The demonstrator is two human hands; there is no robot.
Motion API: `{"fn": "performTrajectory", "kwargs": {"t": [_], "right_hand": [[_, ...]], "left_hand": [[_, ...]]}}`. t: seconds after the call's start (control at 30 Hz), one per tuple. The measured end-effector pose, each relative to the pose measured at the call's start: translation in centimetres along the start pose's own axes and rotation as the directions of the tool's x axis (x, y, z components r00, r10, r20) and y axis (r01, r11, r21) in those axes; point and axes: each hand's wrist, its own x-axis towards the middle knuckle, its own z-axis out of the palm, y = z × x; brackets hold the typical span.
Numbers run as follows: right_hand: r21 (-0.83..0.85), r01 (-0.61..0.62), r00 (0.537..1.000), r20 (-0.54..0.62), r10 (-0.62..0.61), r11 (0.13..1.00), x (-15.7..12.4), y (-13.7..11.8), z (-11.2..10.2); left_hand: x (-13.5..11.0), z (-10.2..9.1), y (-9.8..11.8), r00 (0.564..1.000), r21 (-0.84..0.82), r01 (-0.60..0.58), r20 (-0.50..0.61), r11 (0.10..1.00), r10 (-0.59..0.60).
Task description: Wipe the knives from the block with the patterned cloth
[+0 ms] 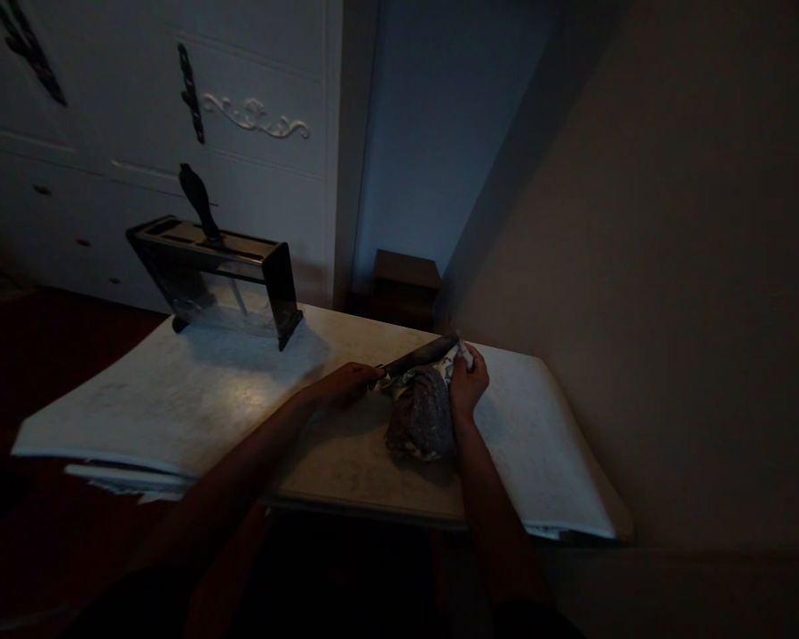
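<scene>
Left hand (346, 383) closed around the handle of a knife (418, 357), right hand (467, 382) pinching a patterned cloth (421, 419) at the blade's tip.
Blade points right and slightly far, low over the middle of the pale table (193, 390); the cloth bunches under it between both hands, trailing toward the near edge. At the far left stands a dark knife block (240, 280) with one handle (196, 200) sticking up, a white cabinet (266, 177) behind.
</scene>
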Motion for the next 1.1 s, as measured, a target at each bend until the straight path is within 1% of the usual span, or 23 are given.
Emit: {"fn": "performTrajectory", "kwargs": {"t": [0.2,0.3,0.4,0.5,0.6,0.67,0.77,0.83,0.93,1.03,1.1], "right_hand": [[-0.023,-0.069,0.996,0.046,0.07,0.997,0.4,0.9,0.0],[-0.059,-0.085,0.993,0.072,0.089,0.995,0.6,1.2,0.0],[-0.073,-0.151,0.984,0.08,0.157,0.986,0.8,1.6,0.1],[-0.003,-0.206,0.979,-0.01,0.206,0.979,1.1,1.7,0.0],[0.082,-0.167,0.978,-0.113,0.176,0.982,1.4,1.6,-0.3],[0.117,-0.136,0.975,-0.16,0.154,0.984,1.6,1.4,-0.5],[0.174,-0.114,0.972,-0.184,0.146,0.978,1.8,1.2,-0.7],[0.232,-0.105,0.981,-0.136,0.14,0.967,1.8,0.9,-0.6],[0.291,-0.104,0.993,-0.021,0.116,0.951,1.4,0.3,-0.4],[0.303,-0.129,0.991,0.083,0.108,0.944,1.1,-0.2,-0.2],[0.295,-0.164,0.984,0.112,0.136,0.941,1.0,-0.3,-0.2]], "left_hand": [[0.2,-0.3,-0.3,1.0,-0.059,0.012,-0.015,0.998,-0.013],[0.2,-0.3,-0.2,0.998,-0.118,0.05,-0.017,0.992,-0.052],[-0.1,-0.3,0.1,0.998,-0.195,0.056,0.003,0.979,-0.056],[-0.4,-0.5,0.3,0.998,-0.235,0.056,0.037,0.97,-0.049],[-0.6,-0.7,0.3,0.996,-0.219,0.08,0.048,0.972,-0.071],[-0.7,-0.8,0.4,0.995,-0.197,0.091,0.062,0.976,-0.081],[-0.8,-1.1,0.4,0.992,-0.169,0.101,0.087,0.981,-0.087],[-0.9,-1.2,0.5,0.99,-0.154,0.115,0.105,0.981,-0.1],[-0.9,-1.3,0.4,0.986,-0.129,0.118,0.129,0.985,-0.101],[-0.9,-1.4,0.3,0.988,-0.102,0.103,0.122,0.989,-0.091],[-1.0,-1.3,0.3,0.991,-0.094,0.09,0.107,0.991,-0.08]]}}
